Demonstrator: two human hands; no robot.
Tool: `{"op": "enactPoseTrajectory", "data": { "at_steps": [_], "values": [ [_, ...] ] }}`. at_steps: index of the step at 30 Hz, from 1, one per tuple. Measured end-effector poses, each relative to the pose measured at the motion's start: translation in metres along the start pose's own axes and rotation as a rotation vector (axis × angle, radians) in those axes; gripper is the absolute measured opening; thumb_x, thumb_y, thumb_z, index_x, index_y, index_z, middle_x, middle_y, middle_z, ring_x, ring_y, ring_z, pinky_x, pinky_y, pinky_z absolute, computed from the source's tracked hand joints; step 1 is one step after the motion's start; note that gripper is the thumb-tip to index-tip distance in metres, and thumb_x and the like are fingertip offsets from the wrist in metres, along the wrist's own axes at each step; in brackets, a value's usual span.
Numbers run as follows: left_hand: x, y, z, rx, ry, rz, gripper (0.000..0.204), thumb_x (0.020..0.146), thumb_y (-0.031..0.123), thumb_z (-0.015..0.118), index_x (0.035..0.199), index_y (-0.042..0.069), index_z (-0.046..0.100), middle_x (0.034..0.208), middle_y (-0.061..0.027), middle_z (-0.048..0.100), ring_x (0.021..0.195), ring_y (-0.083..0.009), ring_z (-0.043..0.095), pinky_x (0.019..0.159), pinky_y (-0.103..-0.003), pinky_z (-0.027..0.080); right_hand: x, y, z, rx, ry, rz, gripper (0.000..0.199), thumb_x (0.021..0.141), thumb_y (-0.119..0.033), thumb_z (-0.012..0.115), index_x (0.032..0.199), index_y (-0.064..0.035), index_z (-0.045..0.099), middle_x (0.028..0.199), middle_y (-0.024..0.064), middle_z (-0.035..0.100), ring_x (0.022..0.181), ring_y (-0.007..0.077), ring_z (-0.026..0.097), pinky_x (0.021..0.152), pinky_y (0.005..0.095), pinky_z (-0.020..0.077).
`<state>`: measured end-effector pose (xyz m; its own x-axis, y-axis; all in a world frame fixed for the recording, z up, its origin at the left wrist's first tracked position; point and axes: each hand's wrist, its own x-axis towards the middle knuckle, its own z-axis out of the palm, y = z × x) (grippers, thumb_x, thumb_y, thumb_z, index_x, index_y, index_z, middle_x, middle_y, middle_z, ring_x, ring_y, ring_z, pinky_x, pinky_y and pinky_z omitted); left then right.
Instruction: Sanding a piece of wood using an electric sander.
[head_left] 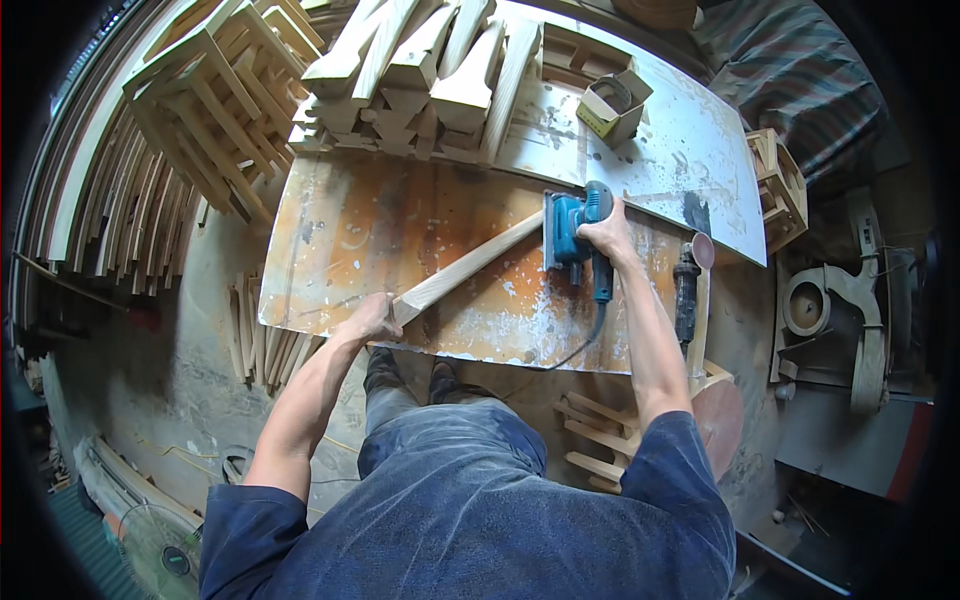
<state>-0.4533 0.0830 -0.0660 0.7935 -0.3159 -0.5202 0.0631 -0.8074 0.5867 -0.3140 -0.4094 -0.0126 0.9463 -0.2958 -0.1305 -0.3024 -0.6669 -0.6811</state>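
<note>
My left hand (373, 320) is closed round the near end of a pale wooden leg (470, 270), close to the front edge of the worn workbench (350, 240). The leg slants away to the right and narrows toward its far end. Gripped in my right hand (610, 235) is a blue electric sander (567, 222), tipped on its side so its flat pad faces left. That pad meets or nearly meets the leg's far end; whether they touch I cannot tell. From the sander a dark cord (585, 340) runs down over the bench edge.
Stacked wooden legs (465, 90) stand at the back of the bench. A small open box (613, 105) sits on the white board (680, 130). A dark power tool (686, 295) lies at the right edge. Wooden frames (205, 105) and a fan (160, 550) are to the left.
</note>
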Motion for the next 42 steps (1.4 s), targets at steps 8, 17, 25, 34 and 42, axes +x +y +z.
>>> {"op": "enactPoseTrajectory", "data": {
  "at_steps": [8, 17, 25, 34, 42],
  "values": [
    [-0.014, -0.014, 0.048, 0.164, 0.269, 0.111, 0.069, 0.059, 0.009, 0.088, 0.122, -0.006, 0.064, 0.114, -0.0293, 0.069, 0.116, -0.0454, 0.063, 0.101, -0.049, 0.053, -0.035, -0.081, -0.008, -0.313, -0.2, -0.051, 0.106, 0.065, -0.029, 0.081, 0.157, -0.0103, 0.033, 0.115, 0.0277, 0.073, 0.11, 0.0448, 0.071, 0.099, 0.0473, 0.0563],
    [-0.029, 0.013, 0.066, 0.179, 0.385, 0.07, 0.092, 0.062, 0.005, 0.091, 0.14, -0.011, 0.047, 0.141, -0.0295, 0.054, 0.139, -0.0461, 0.048, 0.116, -0.047, 0.046, -0.055, -0.11, 0.004, -0.442, -0.245, -0.133, 0.097, 0.068, -0.027, 0.08, 0.153, -0.014, 0.036, 0.111, 0.0261, 0.073, 0.105, 0.0442, 0.073, 0.093, 0.0504, 0.0587],
    [-0.028, 0.004, 0.069, 0.207, 0.396, 0.081, 0.086, 0.064, 0.003, 0.088, 0.139, -0.011, 0.047, 0.137, -0.0286, 0.056, 0.13, -0.0453, 0.055, 0.111, -0.047, 0.048, -0.215, -0.171, 0.072, -0.365, -0.499, -0.311, 0.106, 0.071, -0.018, 0.084, 0.159, -0.0231, 0.026, 0.117, 0.0296, 0.058, 0.103, 0.0507, 0.068, 0.093, 0.0547, 0.0584],
    [-0.036, 0.021, 0.078, 0.243, 0.501, 0.1, 0.063, 0.079, -0.006, 0.064, 0.14, -0.012, 0.046, 0.141, -0.0286, 0.052, 0.132, -0.0441, 0.051, 0.103, -0.045, 0.056, -0.063, -0.091, 0.006, -0.293, -0.064, -0.045, 0.094, 0.068, -0.022, 0.08, 0.15, -0.0116, 0.038, 0.113, 0.0275, 0.072, 0.104, 0.0444, 0.072, 0.092, 0.0504, 0.0584],
    [-0.037, 0.02, 0.082, 0.365, 0.529, 0.048, 0.059, 0.084, -0.005, 0.06, 0.141, -0.012, 0.047, 0.143, -0.0283, 0.051, 0.136, -0.0436, 0.05, 0.105, -0.043, 0.057, -0.131, -0.131, 0.033, -0.458, -0.231, -0.199, 0.103, 0.07, -0.021, 0.082, 0.157, -0.0185, 0.026, 0.11, 0.0286, 0.064, 0.101, 0.0489, 0.069, 0.093, 0.0544, 0.0579]
  ]
}}
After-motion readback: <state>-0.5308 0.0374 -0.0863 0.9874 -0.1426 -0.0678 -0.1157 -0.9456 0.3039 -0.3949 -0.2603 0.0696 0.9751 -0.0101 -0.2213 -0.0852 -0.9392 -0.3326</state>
